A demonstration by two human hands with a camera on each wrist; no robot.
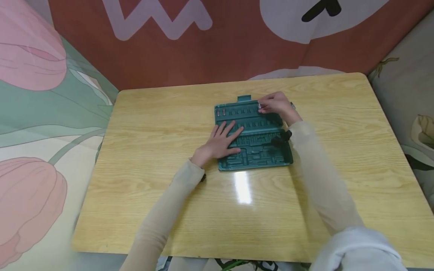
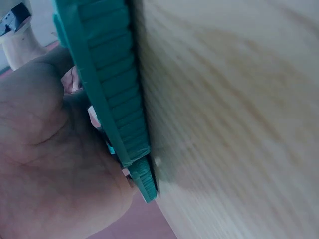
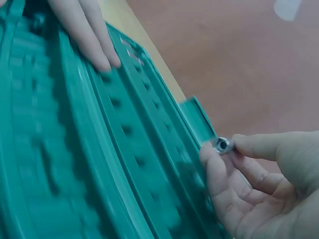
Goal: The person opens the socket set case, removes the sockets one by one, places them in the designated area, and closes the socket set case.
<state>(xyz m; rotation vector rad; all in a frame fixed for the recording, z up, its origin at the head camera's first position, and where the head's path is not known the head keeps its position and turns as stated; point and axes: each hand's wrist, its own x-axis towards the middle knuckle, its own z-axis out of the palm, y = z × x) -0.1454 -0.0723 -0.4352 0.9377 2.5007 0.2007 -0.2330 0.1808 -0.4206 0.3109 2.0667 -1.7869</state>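
Observation:
A green plastic tool case point(image 1: 255, 155) lies unfolded on the table, its molded slots facing up. My left hand point(image 1: 221, 145) rests on the case's left side with fingers spread. In the left wrist view, its palm point(image 2: 45, 149) is beside the case's ribbed edge point(image 2: 112, 74). At the far right part of the case, my right hand point(image 1: 276, 103) pinches a small metal socket point(image 3: 223, 145) between thumb and fingers. The socket's hollow end shows in the right wrist view. Two small metal pieces point(image 1: 223, 112) sit in slots at the case's far left corner.
The wooden table point(image 1: 159, 124) extends around the case on all sides. A tab-like latch point(image 1: 244, 98) sticks out from the case's far edge. Behind the table hangs a red-brown printed backdrop point(image 1: 230, 56). Dark wrist gear point(image 1: 283, 138) sits near the right sleeve.

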